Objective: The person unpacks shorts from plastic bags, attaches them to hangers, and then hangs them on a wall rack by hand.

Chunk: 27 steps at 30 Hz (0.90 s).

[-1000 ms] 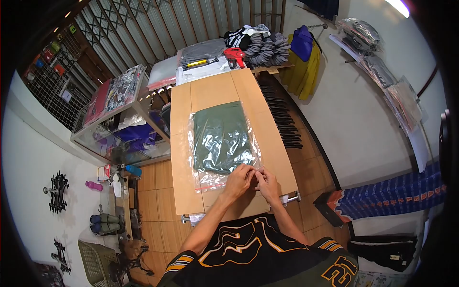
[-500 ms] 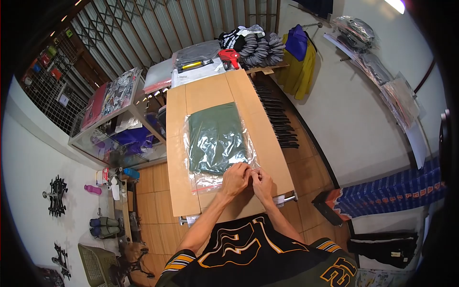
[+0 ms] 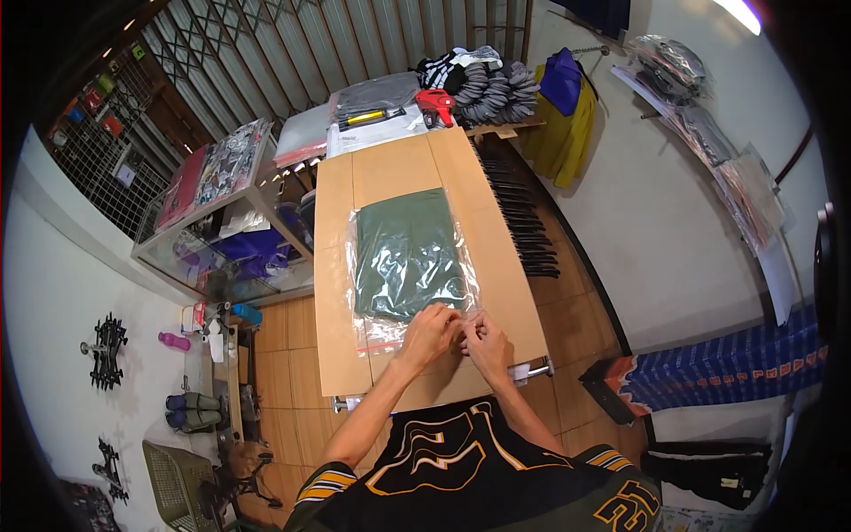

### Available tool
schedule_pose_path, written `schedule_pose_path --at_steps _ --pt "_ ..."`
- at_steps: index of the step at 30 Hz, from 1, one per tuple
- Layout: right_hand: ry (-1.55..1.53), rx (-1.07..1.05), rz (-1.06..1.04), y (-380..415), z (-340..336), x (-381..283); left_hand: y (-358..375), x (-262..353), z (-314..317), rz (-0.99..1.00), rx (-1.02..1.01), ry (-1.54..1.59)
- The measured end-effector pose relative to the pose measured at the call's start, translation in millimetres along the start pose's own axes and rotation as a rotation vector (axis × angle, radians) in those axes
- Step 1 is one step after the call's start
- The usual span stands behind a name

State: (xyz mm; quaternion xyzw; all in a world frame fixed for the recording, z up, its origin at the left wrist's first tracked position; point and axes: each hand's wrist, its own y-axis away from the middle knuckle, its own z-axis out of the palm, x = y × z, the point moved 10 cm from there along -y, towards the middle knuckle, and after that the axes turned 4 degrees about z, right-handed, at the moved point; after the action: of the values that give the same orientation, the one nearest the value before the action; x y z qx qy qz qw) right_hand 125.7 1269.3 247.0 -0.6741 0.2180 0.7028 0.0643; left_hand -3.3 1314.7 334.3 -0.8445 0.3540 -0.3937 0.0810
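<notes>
A folded dark green garment lies inside a clear plastic bag on the light wooden table. The bag's open-looking end, with a red strip along it, faces me. My left hand is closed at the near right corner of the bag, fingers pinching its edge. Right beside it, my right hand is also closed on the same corner, fingertips almost touching those of the left. The plastic between the fingers is mostly hidden by them.
Beyond the table's far edge are a red tool, a yellow-and-black cutter and bundled grey gloves. A glass display case stands to the left. Black hangers line the right side, near a blue patterned cloth.
The view has shifted slightly, so the scene sits a little further right. Both hands stay at the bag's near right corner, with only small finger movements.
</notes>
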Motion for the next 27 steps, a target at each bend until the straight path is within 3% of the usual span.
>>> schedule_pose_path --at_steps 8,13,19,21,23,27 --pt "0.232 -0.075 -0.069 -3 10 3 21 -14 -10 -0.156 -0.004 0.055" --pt "0.238 -0.067 -0.050 -3 8 6 7 -16 -61 -0.179 0.293 0.060" --pt "0.278 -0.063 -0.089 -4 11 1 35 -21 -46 -0.238 0.228 0.138" --pt "0.298 0.045 -0.219 -6 6 4 55 -26 -35 -0.290 0.179 0.141" --pt "0.310 0.030 -0.213 -1 8 -7 67 -29 -34 -0.207 0.148 -0.080" --pt "0.406 0.004 -0.178 8 13 -25 76 -30 -45 -0.233 0.169 -0.097"
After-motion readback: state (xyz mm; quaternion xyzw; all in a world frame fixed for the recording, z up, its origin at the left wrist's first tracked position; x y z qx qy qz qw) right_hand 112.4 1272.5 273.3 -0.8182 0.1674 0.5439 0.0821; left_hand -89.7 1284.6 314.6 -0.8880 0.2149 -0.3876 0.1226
